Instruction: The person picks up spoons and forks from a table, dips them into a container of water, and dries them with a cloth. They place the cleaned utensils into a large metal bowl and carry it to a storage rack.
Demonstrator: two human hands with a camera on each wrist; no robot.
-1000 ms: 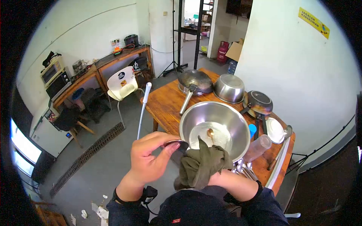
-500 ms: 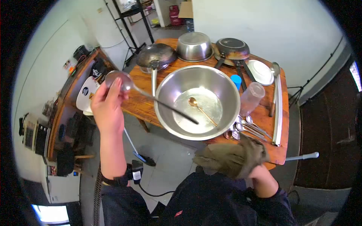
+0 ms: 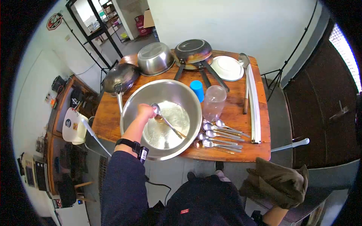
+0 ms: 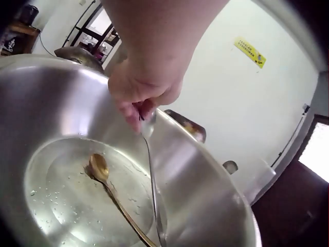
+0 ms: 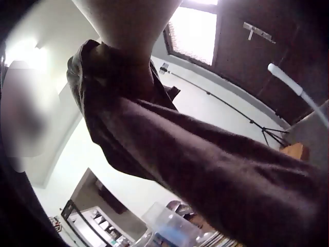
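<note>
In the head view my left hand [image 3: 146, 111] is over the big steel basin [image 3: 131, 139], pinching a silver spoon [image 3: 169, 124] by its bowl end, the handle slanting down inside. A brownish spoon [image 4: 115, 194] lies on the wet basin floor beside it in the left wrist view, where my left hand [image 4: 146, 85] is above the basin wall. At the lower right of the head view, a dark olive cloth [image 3: 279, 180] covers my right hand, leaving the wrist [image 3: 276, 215] in sight. Its fingers are hidden in the cloth [image 5: 169, 139] in the right wrist view too.
Spoons and forks [image 3: 222, 137] lie right of the basin, by a clear plastic container [image 3: 215, 103] and blue cup [image 3: 197, 89]. Behind are a wok [image 3: 121, 77], steel pot [image 3: 155, 58], pans [image 3: 193, 51] and white plate [image 3: 227, 67]. A ladle [image 3: 246, 84] lies at the right.
My left hand has moved with the spoon from left of the basin to inside it. My right hand and the cloth have moved right, away from the basin. The head view has shifted.
</note>
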